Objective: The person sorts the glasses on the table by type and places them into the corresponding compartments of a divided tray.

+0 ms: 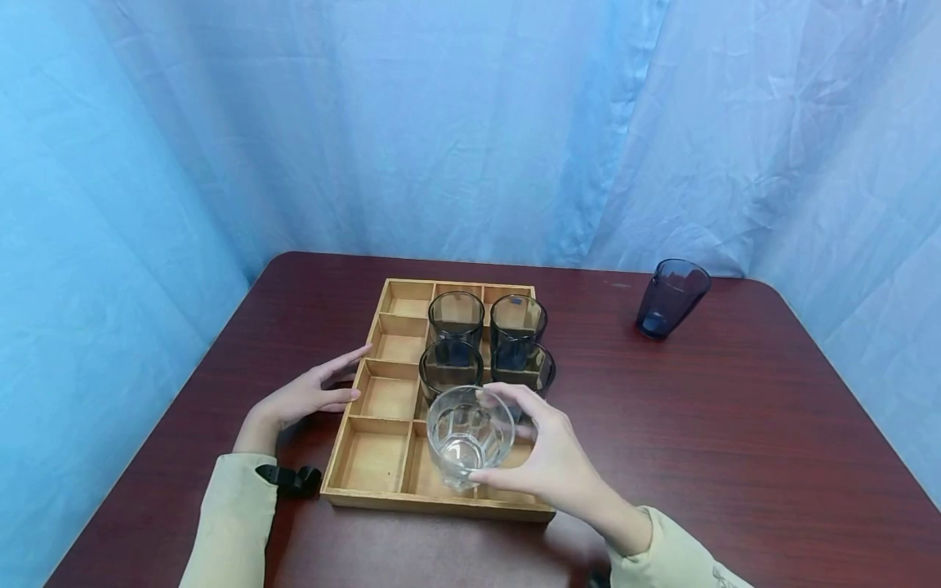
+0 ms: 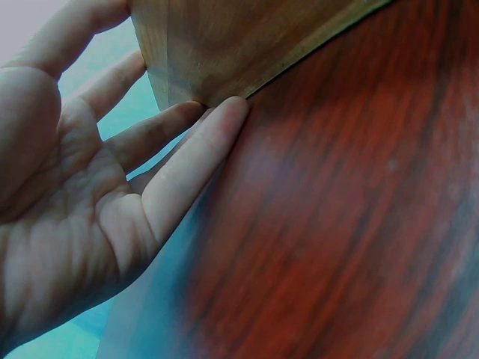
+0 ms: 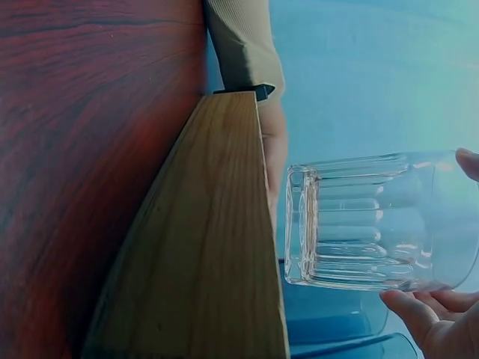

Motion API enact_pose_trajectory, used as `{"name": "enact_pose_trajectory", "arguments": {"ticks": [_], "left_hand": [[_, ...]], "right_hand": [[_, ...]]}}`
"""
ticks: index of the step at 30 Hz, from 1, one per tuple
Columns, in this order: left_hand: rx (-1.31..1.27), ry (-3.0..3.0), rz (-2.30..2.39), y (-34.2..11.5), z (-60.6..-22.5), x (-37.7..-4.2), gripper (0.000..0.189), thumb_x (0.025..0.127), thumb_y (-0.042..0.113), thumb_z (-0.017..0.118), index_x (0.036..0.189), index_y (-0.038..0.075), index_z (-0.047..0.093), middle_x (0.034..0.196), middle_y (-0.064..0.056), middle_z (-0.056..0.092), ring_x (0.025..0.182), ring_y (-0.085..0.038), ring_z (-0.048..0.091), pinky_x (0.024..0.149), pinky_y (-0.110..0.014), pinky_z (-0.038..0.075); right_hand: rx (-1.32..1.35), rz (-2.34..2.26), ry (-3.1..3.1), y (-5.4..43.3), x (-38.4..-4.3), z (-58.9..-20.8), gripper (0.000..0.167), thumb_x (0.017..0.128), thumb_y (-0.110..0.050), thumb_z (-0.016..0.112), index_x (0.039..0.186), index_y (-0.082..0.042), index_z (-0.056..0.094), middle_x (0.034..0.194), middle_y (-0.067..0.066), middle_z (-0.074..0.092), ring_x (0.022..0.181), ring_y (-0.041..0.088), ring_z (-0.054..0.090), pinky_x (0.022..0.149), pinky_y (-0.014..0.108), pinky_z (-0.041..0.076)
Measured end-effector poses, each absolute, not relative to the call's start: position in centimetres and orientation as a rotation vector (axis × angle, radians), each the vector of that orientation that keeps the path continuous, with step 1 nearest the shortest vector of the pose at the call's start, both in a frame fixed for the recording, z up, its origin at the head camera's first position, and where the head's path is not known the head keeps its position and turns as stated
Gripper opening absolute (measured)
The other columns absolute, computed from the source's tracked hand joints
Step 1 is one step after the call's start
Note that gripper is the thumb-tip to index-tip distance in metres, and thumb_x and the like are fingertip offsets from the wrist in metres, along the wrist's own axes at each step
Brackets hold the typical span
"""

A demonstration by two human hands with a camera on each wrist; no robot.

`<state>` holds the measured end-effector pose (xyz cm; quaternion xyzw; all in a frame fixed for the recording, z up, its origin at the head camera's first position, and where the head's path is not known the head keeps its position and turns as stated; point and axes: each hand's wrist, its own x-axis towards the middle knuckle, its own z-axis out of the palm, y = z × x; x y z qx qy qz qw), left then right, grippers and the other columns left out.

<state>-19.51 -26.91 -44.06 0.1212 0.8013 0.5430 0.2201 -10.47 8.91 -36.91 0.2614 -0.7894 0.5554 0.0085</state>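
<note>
My right hand (image 1: 562, 453) grips a clear faceted glass (image 1: 466, 433) near its rim, thumb on one side and fingers on the other. In the right wrist view the glass (image 3: 359, 224) hangs above the upper edge of the tray's wooden wall (image 3: 202, 247). Below it lie the front compartments of a divided wooden tray (image 1: 441, 504). Several smoky dark glasses (image 1: 456, 314) stand in the tray's middle and right columns, partly hidden by the clear glass and hand. My left hand (image 1: 305, 400) rests fairly straight fingers against the tray's left side; its fingertips (image 2: 233, 112) touch the wood.
A dark bluish tumbler (image 1: 671, 298) stands apart at the table's back right. The dark red wooden table (image 1: 706, 441) extends to the right of the tray. Blue curtains (image 1: 456, 139) hang around the back and sides. A black strap (image 1: 290, 478) circles the left wrist.
</note>
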Motion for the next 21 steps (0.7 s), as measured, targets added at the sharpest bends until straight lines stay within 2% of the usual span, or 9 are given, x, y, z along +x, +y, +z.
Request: {"name": "enact_pose_trajectory", "arguments": {"ticks": [6, 21], "left_hand": [[0.339, 2.211, 1.505, -26.9, -44.1, -19.5, 0.075, 0.095, 0.023, 0.062, 0.156, 0.030, 0.019, 0.160, -0.018, 0.018, 0.143, -0.043, 0.027, 0.098, -0.041, 0.051], [0.332, 2.221, 1.496, -26.9, -44.0, -19.5, 0.075, 0.096, 0.021, 0.062, 0.156, 0.029, 0.019, 0.160, -0.018, 0.018, 0.143, -0.043, 0.027, 0.098, -0.041, 0.051]], "right_hand": [[0.792, 1.708, -2.485, 8.2, -10.6, -37.3, 0.081, 0.061, -0.017, 0.092, 0.133, -0.018, 0.054, 0.128, 0.000, 0.060, 0.120, 0.014, 0.055, 0.092, 0.030, 0.055], [0.836, 1.704, -2.455, 7.4, -10.4, -37.8, 0.083, 0.061, -0.019, 0.093, 0.133, -0.011, 0.053, 0.129, 0.005, 0.059, 0.120, 0.019, 0.057, 0.092, 0.029, 0.054]]}}
